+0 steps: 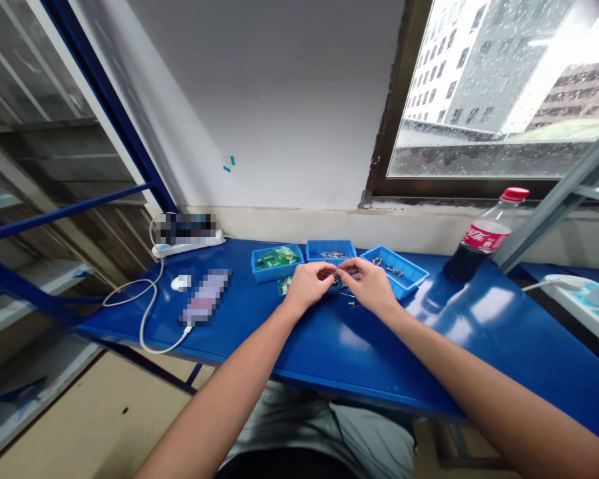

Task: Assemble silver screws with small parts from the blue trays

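Note:
My left hand [309, 285] and my right hand [368, 285] meet over the blue table, fingertips pinched together around a small dark metallic piece [337, 281], too small to name. Just beyond them is a blue bin [330, 246] of small metal parts. Left of it, another blue bin [276, 270] holds green pieces in clear wrapping. Beside my right hand sits a third blue bin [410, 274] with metal fittings. A green board [284, 286] lies by my left hand, and a small screw [352, 304] lies below my right hand.
A cola bottle [483, 234] with a red cap stands at the right rear. On the left are a phone [205, 297] on a white cable [144, 326], a white case [182, 283] and a power strip [190, 245]. Another power strip [586, 299] is far right.

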{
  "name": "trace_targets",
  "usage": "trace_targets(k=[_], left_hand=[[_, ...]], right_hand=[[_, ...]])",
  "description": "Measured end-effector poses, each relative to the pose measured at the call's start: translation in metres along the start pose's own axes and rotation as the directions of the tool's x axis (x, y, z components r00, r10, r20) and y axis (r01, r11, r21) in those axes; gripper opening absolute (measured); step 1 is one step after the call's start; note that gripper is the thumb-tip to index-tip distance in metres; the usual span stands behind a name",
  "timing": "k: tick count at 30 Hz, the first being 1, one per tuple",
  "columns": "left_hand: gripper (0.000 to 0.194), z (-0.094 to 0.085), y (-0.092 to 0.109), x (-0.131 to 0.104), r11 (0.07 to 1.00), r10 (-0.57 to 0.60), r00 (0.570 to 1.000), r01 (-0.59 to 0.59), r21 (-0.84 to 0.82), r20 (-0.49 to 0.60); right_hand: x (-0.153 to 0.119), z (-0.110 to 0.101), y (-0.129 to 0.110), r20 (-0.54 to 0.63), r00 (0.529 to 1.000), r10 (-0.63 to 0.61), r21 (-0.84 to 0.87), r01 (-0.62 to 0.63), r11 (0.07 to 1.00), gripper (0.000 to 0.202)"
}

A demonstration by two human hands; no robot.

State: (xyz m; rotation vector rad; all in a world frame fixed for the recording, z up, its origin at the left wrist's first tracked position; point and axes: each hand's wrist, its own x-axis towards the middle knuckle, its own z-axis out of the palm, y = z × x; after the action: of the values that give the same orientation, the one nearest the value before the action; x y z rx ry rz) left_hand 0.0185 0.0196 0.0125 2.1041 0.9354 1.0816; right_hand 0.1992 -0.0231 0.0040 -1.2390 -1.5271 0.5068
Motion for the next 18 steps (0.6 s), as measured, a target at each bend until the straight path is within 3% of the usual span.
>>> trace_targets(k=[11,18], left_hand=[[0.023,0.0021,-0.0084,0.0025,1.0,0.026,1.0,-0.026,-0.016,-0.013],[0.017,0.0014,-0.0012,0.0017,1.0,-0.004,1.0,0.004,-0.007,0.008]], right_hand=[[0.0004,0.0039,0.0079,0.059,0.995,0.081,0.074,-0.085,0.994,0.017],[0.0008,0.0045,0.0082,0.047,0.999,0.025,-0.054,-0.022,0.998,0.021]])
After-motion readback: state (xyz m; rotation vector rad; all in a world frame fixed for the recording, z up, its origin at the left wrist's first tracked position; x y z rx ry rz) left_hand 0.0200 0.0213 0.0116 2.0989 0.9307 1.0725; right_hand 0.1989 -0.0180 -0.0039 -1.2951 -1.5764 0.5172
